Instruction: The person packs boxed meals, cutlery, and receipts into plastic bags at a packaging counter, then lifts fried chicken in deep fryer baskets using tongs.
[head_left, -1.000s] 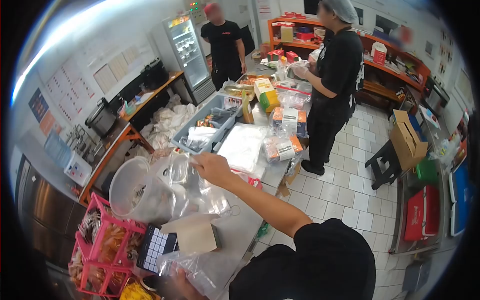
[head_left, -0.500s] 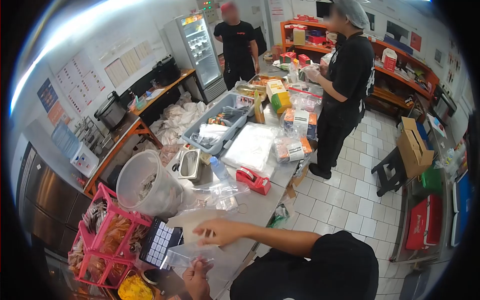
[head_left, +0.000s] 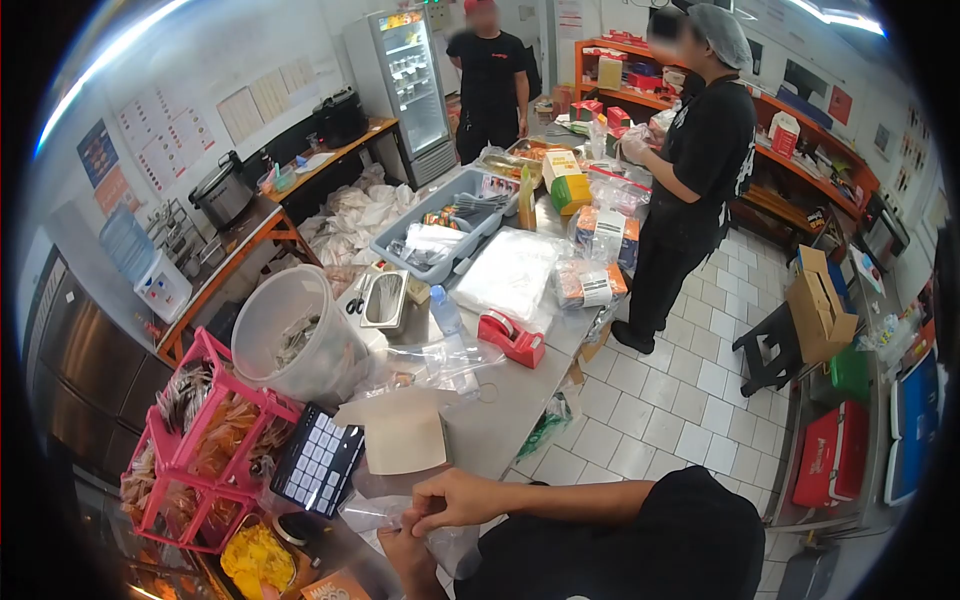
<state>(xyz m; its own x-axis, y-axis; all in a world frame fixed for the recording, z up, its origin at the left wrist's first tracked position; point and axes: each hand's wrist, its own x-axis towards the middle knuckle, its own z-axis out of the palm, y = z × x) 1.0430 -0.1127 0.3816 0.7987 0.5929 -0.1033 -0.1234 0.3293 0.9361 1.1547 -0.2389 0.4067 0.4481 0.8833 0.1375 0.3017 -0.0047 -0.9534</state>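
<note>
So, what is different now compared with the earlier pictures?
The right hand has come back nearer the camera, away from the steel container, and now meets the left hand at the clear plastic bag. The left hand still holds that bag. The open box, tape dispenser and pink crates stay in place.

The right hand [head_left: 452, 500], fingers [head_left: 428, 518] bent, meets the left hand [head_left: 404, 550], right forearm [head_left: 580, 502] stretched across.

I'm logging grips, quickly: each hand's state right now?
Left hand: closed, holding a clear plastic bag.
Right hand: curled at the bag; whether it pinches it cannot be told.
</note>
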